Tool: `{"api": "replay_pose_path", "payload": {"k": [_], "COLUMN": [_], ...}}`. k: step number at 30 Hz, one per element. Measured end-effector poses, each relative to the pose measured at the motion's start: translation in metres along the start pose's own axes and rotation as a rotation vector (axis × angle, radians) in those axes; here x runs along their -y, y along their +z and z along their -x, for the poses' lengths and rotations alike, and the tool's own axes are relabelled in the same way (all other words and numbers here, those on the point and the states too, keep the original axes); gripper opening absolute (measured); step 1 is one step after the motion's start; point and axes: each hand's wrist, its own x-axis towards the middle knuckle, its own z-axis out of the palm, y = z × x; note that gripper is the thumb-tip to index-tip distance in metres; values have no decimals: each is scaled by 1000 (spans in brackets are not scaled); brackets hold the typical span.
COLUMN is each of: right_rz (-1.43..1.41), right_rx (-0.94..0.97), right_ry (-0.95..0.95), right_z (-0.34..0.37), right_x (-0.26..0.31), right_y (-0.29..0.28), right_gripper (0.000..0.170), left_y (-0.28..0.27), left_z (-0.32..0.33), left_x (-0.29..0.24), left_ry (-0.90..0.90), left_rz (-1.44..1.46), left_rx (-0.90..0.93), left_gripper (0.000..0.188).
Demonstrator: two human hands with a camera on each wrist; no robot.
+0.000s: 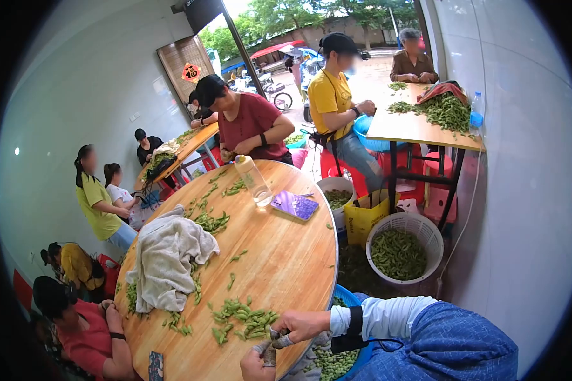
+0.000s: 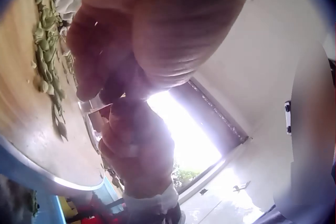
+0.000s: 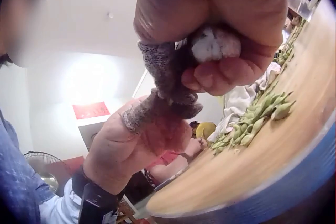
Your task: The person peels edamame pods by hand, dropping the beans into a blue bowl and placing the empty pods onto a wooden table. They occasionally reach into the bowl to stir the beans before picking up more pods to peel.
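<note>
My right hand [image 1: 304,325] and left hand [image 1: 255,366] meet at their fingertips over the table's near edge in the head view. Grey fabric covers [image 3: 137,117] wrap some of the fingers. In the right wrist view, the right hand [image 3: 226,11] has its fingers curled inward, with something whitish [image 3: 214,44] showing among them. Opposite it, the left hand [image 3: 118,142] brings its covered thumb up to the right hand's fingers. I cannot tell what lies between the fingertips. Green bean pods [image 1: 245,319] are scattered beside the hands on the round wooden table [image 1: 286,267].
A blue basin [image 1: 346,295] with shelled beans [image 1: 337,363] sits below the table edge. A grey cloth [image 1: 168,254], bottle [image 1: 253,181] and purple phone [image 1: 295,206] lie on the table. Nearby stands a white basket [image 1: 433,238] of pods. Several people sit or stand around.
</note>
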Motion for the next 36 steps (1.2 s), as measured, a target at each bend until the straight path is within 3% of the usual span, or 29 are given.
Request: {"api": "replay_pose_path", "payload": {"k": [2, 6, 9, 13, 15, 16, 19, 20, 22, 25, 28, 36], "right_rz": [50, 119, 72, 29, -13, -29, -20, -171, -214, 88, -67, -464], "right_rx": [51, 57, -52, -135, -166, -162, -260, -168, -81, -156, -176, -129], "right_ry": [5, -9, -81, -161, -16, 65, 110, 279, 403, 178, 63, 351], "right_z": [0, 2, -1, 1, 7, 8, 10, 11, 11, 13, 12, 15], "right_x": [-1, -5, -18, -17, 4, 10, -1, 2, 20, 17, 14, 5], "right_y": [-3, 0, 8, 11, 13, 9, 15, 13, 10, 12, 17, 30], "right_gripper": [26, 24, 26, 36, 40, 43, 46, 45, 45, 45, 46, 36], "left_y": [-6, -1, 8, 28, 39, 41, 37, 37, 35, 35, 36, 43], "left_z": [3, 5, 6, 6, 11, 10, 8, 8, 7, 8, 8, 11], "left_x": [-1, -2, -6, 11, 24, 25, 8, 4, 1, 2, 5, 7], "left_ry": [-73, -189, -432, -558, -610, -634, -595, -580, -589, -610, -561, -492], "left_rz": [-48, 244, 661, 1212, 1391, 1320, 1288, 1274, 1281, 1276, 1208, 1128], "left_rx": [158, 147, 6, -154, -245, -255, -227, -236, -213, -187, -176, -186], "left_gripper": [17, 18, 17, 15, 17, 27, 20, 19, 20, 19, 21, 16]}}
